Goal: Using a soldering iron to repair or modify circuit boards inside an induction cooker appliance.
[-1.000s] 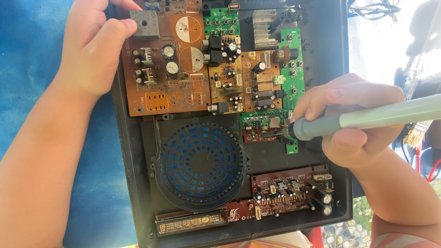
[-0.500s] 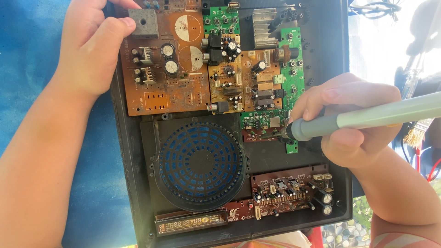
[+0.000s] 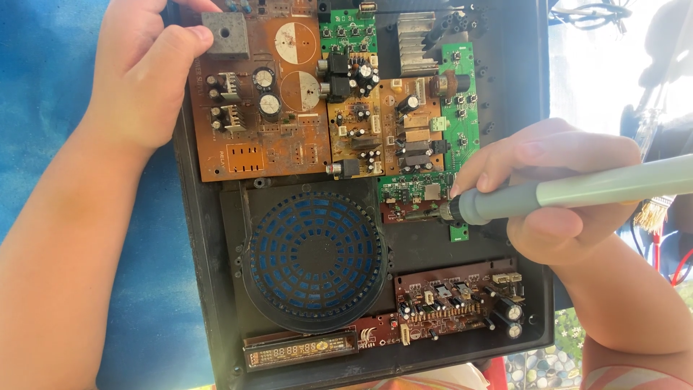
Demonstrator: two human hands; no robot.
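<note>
An opened black device case (image 3: pixel 520 108) lies flat, with brown and green circuit boards inside. My left hand (image 3: pixel 148 68) grips the case's upper left edge, thumb by a grey block on the large brown circuit board (image 3: pixel 253 152). My right hand (image 3: pixel 556 195) holds a grey-green soldering iron (image 3: pixel 577 191) like a pen. Its tip touches a small green circuit board (image 3: pixel 415 195) near the case's middle. A round blue speaker grille (image 3: pixel 314 256) sits below the boards.
A dark red board with capacitors (image 3: pixel 455 296) and a narrow display strip (image 3: pixel 299 354) lie along the case's lower edge. A blue cloth (image 3: pixel 43 87) covers the surface on the left. Cables and red wires (image 3: pixel 671 253) lie to the right.
The iron's tip has stayed on the small green board with only a slight shift. My left hand keeps the same hold on the case.
</note>
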